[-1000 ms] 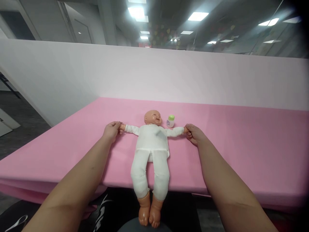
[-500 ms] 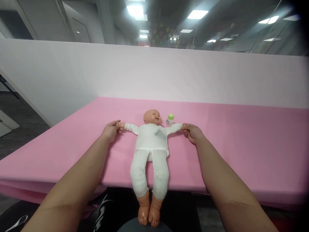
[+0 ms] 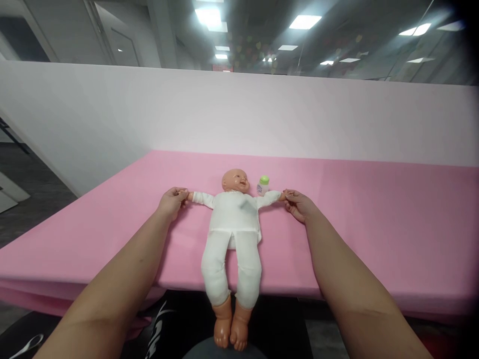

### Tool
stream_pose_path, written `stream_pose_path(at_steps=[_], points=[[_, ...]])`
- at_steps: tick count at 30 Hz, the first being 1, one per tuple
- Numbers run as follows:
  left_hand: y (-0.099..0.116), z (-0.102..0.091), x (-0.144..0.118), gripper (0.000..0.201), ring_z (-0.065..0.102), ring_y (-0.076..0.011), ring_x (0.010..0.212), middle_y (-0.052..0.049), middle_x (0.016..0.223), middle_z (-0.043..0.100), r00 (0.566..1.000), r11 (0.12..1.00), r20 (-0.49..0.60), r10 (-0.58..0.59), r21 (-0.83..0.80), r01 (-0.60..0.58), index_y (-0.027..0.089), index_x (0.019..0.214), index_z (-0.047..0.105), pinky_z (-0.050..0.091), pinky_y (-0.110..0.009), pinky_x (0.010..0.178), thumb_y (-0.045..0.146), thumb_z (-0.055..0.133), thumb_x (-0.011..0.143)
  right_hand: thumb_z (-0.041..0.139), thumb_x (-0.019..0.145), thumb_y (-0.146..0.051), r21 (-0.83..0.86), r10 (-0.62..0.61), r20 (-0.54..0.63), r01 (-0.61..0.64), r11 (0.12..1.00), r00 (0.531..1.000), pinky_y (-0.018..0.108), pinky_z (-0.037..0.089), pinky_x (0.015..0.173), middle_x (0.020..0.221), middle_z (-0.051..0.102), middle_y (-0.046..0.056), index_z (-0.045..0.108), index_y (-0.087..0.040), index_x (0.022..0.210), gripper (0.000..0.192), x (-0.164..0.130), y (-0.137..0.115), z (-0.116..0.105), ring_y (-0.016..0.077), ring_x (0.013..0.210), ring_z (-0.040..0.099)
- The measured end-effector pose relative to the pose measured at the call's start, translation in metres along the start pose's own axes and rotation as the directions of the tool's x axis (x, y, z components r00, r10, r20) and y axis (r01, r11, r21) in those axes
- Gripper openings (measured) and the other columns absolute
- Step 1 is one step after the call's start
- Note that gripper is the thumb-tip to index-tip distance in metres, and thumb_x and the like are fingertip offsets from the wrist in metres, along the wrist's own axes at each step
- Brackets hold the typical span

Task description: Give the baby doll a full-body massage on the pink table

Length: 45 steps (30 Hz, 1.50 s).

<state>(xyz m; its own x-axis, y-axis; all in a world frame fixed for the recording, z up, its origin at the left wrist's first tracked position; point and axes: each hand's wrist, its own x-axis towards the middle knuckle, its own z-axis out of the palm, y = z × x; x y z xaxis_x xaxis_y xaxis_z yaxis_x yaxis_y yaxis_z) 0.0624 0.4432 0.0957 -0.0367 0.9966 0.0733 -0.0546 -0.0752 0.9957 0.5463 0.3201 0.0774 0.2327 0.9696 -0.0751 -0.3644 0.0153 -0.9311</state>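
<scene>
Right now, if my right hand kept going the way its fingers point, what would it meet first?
The doll's hand, which your right hand already pinches. Past it lies the white sleeve, with the small green-capped bottle seemingly just behind.

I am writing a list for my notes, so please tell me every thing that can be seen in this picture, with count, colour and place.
doll: 1, white suit, bare head and feet, lying face up on the table, arms spread, legs hanging over the near edge
small bottle: 1, white with green cap, upright on the table beside the doll's head
table: 1, pink cover, across the middle
partition wall: 1, pale pink-white, behind the table
ceiling lights: several, white, overhead
left hand: 1, closed on the end of one doll arm
right hand: 1, closed on the end of the other doll arm
</scene>
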Motion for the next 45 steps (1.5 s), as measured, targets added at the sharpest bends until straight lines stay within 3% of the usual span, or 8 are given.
stream_pose_path(at_steps=[6,10,15,18,25,32,38,45], points=[[0.003,0.002,-0.004,0.033,0.057,-0.0125,0.05,-0.002,0.064,0.063,1.0,0.999,0.009,0.003,-0.039,-0.003,0.018,0.076,0.06,0.046,-0.023,0.044,0.04,0.084,0.073,0.086,0.076,-0.037,-0.057,0.018,-0.024,-0.019,0.998,1.0,0.016,0.036,0.04,0.062,0.056,-0.003,0.059,-0.02,0.077,0.032,-0.001,-0.001,0.003,0.0067,0.047,0.042],[0.001,0.003,-0.001,0.023,0.059,-0.0127,0.052,-0.003,0.066,0.064,0.999,0.998,-0.029,-0.021,-0.051,0.02,0.016,0.081,0.064,0.05,-0.024,0.048,0.034,0.078,0.079,0.082,0.078,-0.051,-0.099,0.013,-0.054,-0.018,0.995,0.998,0.017,0.032,0.039,0.058,0.053,-0.003,0.063,-0.019,0.079,0.037,0.0,-0.001,0.006,0.0061,0.045,0.038],[-0.002,0.002,0.005,0.016,0.066,-0.0153,0.057,-0.01,0.081,0.071,0.997,0.997,-0.054,-0.06,-0.061,0.057,0.013,0.097,0.068,0.059,-0.031,0.058,0.02,0.071,0.082,0.078,0.08,-0.034,-0.153,0.008,-0.078,-0.02,0.988,0.997,0.015,0.031,0.037,0.064,0.059,0.0,0.071,-0.017,0.087,0.019,-0.001,-0.001,0.009,0.006,0.046,0.039],[-0.003,0.001,0.006,0.022,0.07,-0.0174,0.06,-0.013,0.087,0.073,0.995,0.995,-0.047,-0.086,-0.06,0.084,0.012,0.104,0.067,0.062,-0.035,0.062,0.013,0.069,0.081,0.075,0.076,-0.02,-0.162,0.017,-0.064,-0.027,0.986,0.998,0.015,0.034,0.037,0.07,0.064,0.004,0.073,-0.016,0.088,0.013,-0.003,-0.003,0.012,0.0069,0.05,0.044],[0.0,0.002,0.003,0.032,0.071,-0.0168,0.063,-0.012,0.092,0.072,0.996,0.991,0.0,-0.087,-0.099,0.086,0.011,0.107,0.066,0.064,-0.036,0.067,0.008,0.075,0.076,0.073,0.078,-0.01,-0.022,-0.004,-0.037,0.003,1.0,0.999,0.023,0.059,0.057,0.094,0.072,0.008,0.073,-0.02,0.103,0.027,-0.007,-0.006,0.014,0.015,0.072,0.066],[0.0,0.002,0.002,0.035,0.068,-0.0144,0.059,-0.008,0.084,0.071,0.998,0.995,0.031,-0.063,-0.074,0.066,0.014,0.105,0.067,0.06,-0.03,0.061,0.011,0.078,0.072,0.071,0.083,-0.009,0.056,0.011,0.046,-0.014,0.998,0.999,0.026,0.064,0.071,0.099,0.072,0.007,0.072,-0.021,0.112,0.032,-0.007,-0.003,0.006,0.0164,0.084,0.069],[0.005,0.005,-0.004,0.031,0.064,-0.0144,0.053,-0.004,0.072,0.067,0.998,0.996,-0.008,-0.061,-0.073,0.061,0.015,0.094,0.064,0.055,-0.028,0.052,0.016,0.082,0.068,0.08,0.077,-0.014,0.029,0.006,0.073,-0.008,1.0,0.997,0.02,0.057,0.06,0.096,0.071,0.005,0.072,-0.022,0.111,0.035,-0.009,-0.003,0.004,0.0134,0.076,0.064],[0.009,0.009,-0.007,0.031,0.055,-0.0124,0.044,-0.001,0.061,0.061,0.998,0.999,-0.052,-0.047,0.019,0.048,0.019,0.08,0.058,0.048,-0.025,0.043,0.036,0.082,0.074,0.089,0.07,-0.031,-0.028,0.03,-0.04,-0.031,0.999,0.999,0.015,0.036,0.041,0.066,0.058,-0.002,0.064,-0.018,0.08,0.029,-0.004,-0.001,0.008,0.006,0.05,0.042]])
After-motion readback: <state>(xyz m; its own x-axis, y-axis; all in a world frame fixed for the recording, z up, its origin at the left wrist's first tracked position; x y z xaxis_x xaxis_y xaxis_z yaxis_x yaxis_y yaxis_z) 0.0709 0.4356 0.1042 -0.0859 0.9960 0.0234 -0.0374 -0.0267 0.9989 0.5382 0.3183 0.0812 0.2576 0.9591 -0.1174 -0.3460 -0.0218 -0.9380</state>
